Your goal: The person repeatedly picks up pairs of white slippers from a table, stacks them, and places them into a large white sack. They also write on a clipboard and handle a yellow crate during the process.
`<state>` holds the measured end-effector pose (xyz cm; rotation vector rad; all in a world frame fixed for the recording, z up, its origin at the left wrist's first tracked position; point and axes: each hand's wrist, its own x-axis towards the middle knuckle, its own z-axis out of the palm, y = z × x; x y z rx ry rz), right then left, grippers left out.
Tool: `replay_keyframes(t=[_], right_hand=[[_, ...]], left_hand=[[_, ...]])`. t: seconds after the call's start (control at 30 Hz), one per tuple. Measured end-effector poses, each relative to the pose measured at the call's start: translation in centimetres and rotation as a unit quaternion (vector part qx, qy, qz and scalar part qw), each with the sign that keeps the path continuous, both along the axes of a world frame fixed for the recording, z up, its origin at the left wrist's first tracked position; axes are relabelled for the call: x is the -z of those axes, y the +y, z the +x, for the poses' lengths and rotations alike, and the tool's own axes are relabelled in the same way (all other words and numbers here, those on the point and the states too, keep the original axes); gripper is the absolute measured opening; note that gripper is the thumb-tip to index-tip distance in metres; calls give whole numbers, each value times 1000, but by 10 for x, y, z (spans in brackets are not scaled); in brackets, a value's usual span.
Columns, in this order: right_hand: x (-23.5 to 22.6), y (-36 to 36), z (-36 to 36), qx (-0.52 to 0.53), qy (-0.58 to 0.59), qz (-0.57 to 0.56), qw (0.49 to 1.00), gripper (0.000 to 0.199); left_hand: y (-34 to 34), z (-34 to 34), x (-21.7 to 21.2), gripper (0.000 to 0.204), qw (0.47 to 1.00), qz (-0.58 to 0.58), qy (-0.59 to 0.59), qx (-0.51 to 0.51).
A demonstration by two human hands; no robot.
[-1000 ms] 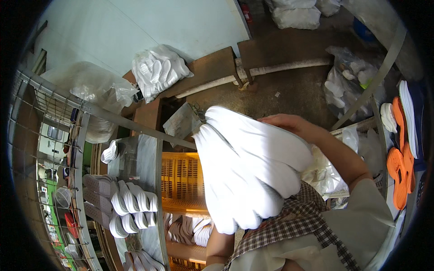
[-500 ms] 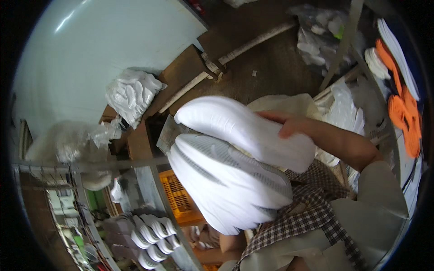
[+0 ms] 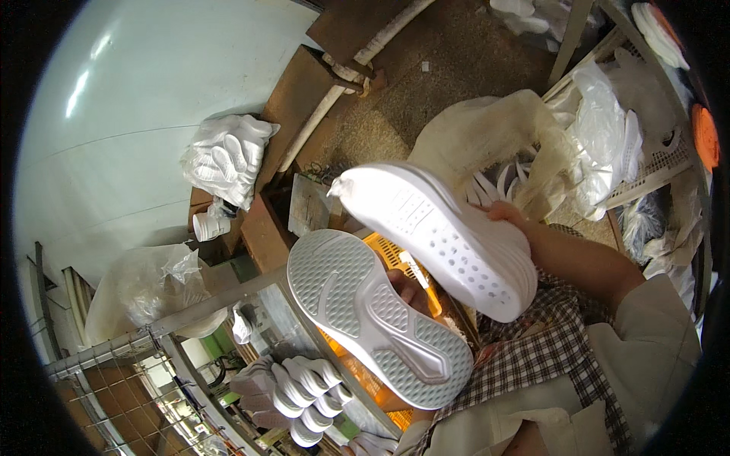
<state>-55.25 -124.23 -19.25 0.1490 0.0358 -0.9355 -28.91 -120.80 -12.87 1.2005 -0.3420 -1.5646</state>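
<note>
The right fingers point(image 3: 502, 213) grip a white sole point(image 3: 437, 228); the left fingers point(image 3: 408, 289) curl behind a grey-treaded sole point(image 3: 334, 277) just below it. Apparently mid-handling, undersides exposed; the next move calls for steady grips.

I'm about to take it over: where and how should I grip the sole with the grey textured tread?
Probably pinch the grey-treaded sole by its broad, rounded upper-left end, coming from the picture's upper left: that end juts out free, while the left hand is behind the narrower waist.
</note>
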Motion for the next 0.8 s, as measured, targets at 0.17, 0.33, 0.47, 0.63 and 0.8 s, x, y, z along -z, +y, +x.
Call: replay_keyframes(t=[0.17,0.33,0.47,0.63,0.8], right_hand=[[18,-9,-11,17,145,-62,987,78],[57,-5,-6,-36,178,-37,983,82],[80,4,6,1,15,25,1000,69],[91,8,4,13,-66,46,997,71],[92,-5,2,-2,40,28,999,79]], left_hand=[[0,1,3,50,1000,8,-11,-9],[-3,2,7,50,1000,16,-15,-10],[-6,7,10,49,999,17,-28,-22],[-15,14,14,49,999,18,-32,-30],[-27,13,20,48,999,8,-33,-32]])
